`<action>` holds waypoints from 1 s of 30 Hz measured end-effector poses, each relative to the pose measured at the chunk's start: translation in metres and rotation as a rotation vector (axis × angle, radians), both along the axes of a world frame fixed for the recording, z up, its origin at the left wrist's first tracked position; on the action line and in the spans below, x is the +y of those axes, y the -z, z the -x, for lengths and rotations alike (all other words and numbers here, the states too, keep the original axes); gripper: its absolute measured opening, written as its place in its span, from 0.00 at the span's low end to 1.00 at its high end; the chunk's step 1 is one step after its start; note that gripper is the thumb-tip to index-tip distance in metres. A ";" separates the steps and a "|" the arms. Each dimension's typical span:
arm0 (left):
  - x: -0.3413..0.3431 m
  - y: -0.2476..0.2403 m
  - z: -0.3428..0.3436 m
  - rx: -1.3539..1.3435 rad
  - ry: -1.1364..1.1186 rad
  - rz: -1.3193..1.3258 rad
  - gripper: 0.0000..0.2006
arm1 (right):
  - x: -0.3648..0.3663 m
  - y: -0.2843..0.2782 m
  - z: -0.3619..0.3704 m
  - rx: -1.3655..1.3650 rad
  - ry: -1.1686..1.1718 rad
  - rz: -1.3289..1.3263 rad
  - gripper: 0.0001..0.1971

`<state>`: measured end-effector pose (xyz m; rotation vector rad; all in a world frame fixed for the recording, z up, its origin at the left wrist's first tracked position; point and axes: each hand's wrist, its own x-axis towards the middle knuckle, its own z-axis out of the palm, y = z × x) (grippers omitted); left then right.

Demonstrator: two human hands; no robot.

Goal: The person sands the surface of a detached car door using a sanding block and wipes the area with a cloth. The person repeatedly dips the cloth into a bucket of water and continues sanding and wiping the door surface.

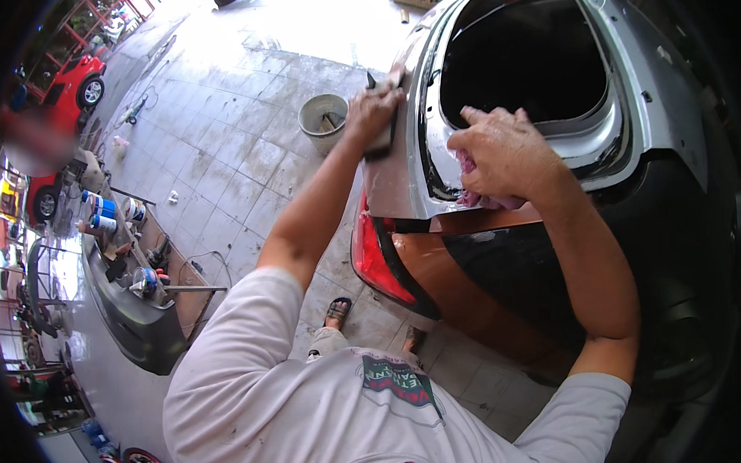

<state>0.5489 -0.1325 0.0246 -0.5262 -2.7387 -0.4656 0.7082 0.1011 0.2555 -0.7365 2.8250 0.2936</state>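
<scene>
Head view, workshop: pale tiled floor, stained, spreading left of the silver tailgate, your landmark. Red car, far left of the tailgate. Orange-brown body panel and red tail lamp, directly on your side of it.

Left hand: fingers closed over a dark, flat block at the tailgate's left edge; exact kind of block, cannot be told. Right hand: half-curled, a pinkish cloth bunched beneath it, against the tailgate's frame below the window opening.

Technique, judging the step as rubbing down and wiping: hold your block flat, with even pressure; lighten your stroke where the panel turns at its edge; refold your cloth to a clean face, and wipe residue away before you judge the surface by touch.

Containers. Pale bucket: on the floor, just left of the tailgate; a brownish, stick-like piece inside; any liquid, cannot be told. Blue-and-white cans: well left of the tailgate, above a dark bumper; contents not visible. Smaller blue can: nearer the tailgate than those; contents unclear.
</scene>
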 end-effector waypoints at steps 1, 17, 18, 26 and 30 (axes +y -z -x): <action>-0.015 0.013 0.020 0.051 0.058 -0.225 0.14 | -0.006 -0.006 -0.003 0.032 0.014 0.002 0.20; 0.030 -0.005 0.017 -0.168 -0.139 -0.363 0.26 | 0.015 0.001 0.002 0.044 -0.013 -0.051 0.15; 0.016 0.019 0.012 -0.075 -0.082 -0.250 0.25 | 0.012 -0.001 0.003 0.043 -0.022 -0.052 0.15; 0.009 0.010 -0.172 0.096 0.097 -0.258 0.24 | 0.017 -0.004 -0.005 0.054 0.002 -0.074 0.14; 0.000 0.017 0.044 0.270 0.147 -0.082 0.15 | 0.003 -0.013 -0.004 0.011 -0.014 -0.035 0.14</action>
